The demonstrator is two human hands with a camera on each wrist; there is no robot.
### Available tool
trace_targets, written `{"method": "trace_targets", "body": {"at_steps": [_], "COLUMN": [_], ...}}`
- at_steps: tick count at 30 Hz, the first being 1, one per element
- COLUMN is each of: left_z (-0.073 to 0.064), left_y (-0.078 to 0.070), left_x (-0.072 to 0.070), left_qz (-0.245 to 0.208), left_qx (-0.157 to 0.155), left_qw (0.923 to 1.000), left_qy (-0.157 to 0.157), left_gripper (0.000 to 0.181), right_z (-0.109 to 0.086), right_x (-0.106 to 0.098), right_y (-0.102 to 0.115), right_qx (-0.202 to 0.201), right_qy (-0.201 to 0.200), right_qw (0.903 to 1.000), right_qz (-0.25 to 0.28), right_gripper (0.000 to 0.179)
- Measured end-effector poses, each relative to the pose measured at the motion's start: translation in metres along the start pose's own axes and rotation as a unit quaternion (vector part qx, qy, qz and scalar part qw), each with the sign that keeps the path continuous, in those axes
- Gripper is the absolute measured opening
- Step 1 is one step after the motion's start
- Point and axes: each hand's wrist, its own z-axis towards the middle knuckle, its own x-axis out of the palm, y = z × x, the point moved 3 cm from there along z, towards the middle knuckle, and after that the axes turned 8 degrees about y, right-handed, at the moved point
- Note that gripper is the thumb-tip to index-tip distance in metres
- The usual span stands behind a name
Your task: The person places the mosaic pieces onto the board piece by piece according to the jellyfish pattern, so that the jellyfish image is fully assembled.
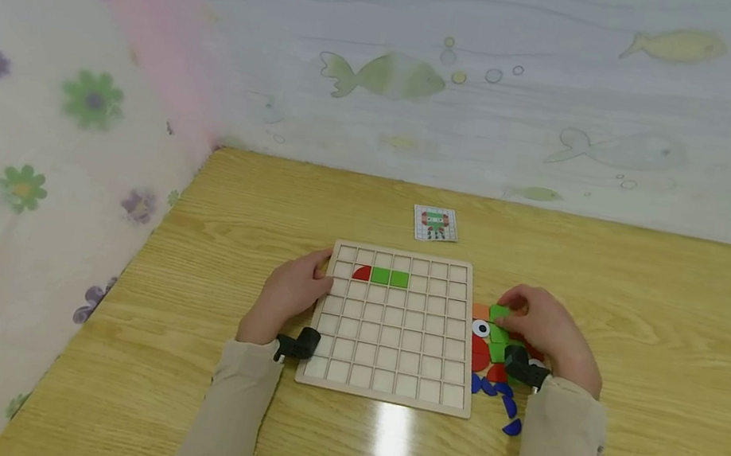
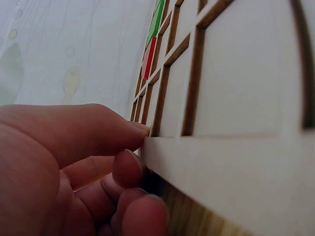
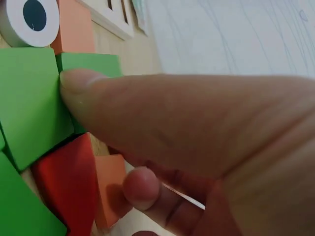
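A wooden grid board point(image 1: 431, 344) lies on the table. Its second row holds a red quarter-circle piece point(image 1: 363, 273) and two green square pieces point(image 1: 389, 277). My left hand point(image 1: 291, 295) grips the board's left edge, thumb on the rim and fingers curled by its side. To the right of the board, my right hand point(image 1: 549, 333) pinches a green square block point(image 3: 106, 61) at the far end of a pile of pieces. In the right wrist view its thumb point(image 3: 113, 96) lies over that block; the index fingertip is hidden.
Beside the board's right edge lie a white eye piece point(image 1: 481, 328), orange and red pieces point(image 1: 479, 355), more green ones, and several blue pieces point(image 1: 509, 406) nearer the front. A small picture card point(image 1: 435, 224) lies behind the board. Patterned walls stand at the back and left.
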Motion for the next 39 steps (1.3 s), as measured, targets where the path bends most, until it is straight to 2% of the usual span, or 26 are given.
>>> {"method": "trace_targets", "body": {"at_steps": [9, 13, 25, 31, 39], "left_z": [0.000, 0.000, 0.000, 0.000, 0.000], "left_y": [-0.001, -0.001, -0.001, -0.001, 0.000], "left_x": [-0.001, -0.001, 0.000, 0.000, 0.000], "left_qz": [0.001, 0.003, 0.006, -0.001, 0.003], "left_qx": [0.001, 0.002, 0.004, 0.008, 0.003], "left_qw": [1.0000, 1.0000, 0.9999, 1.0000, 1.0000], "left_qy": [0.000, -0.002, -0.008, -0.003, -0.004], "left_gripper": [0.054, 0.054, 0.054, 0.054, 0.054], "right_z": [-0.004, -0.001, 0.020, 0.029, 0.040], "right_x": [-0.005, -0.005, 0.016, 0.027, 0.039], "right_y": [0.009, 0.018, 0.038, 0.045, 0.056], "right_qx": [-0.008, -0.031, -0.076, -0.078, -0.093], "right_qy": [-0.045, -0.055, -0.080, -0.092, -0.089], "right_qw": [0.9973, 0.9955, 0.9929, 0.9919, 0.9909], "right_qz": [-0.058, -0.071, -0.046, -0.040, -0.040], "right_gripper": [0.030, 0.032, 0.029, 0.026, 0.021]}}
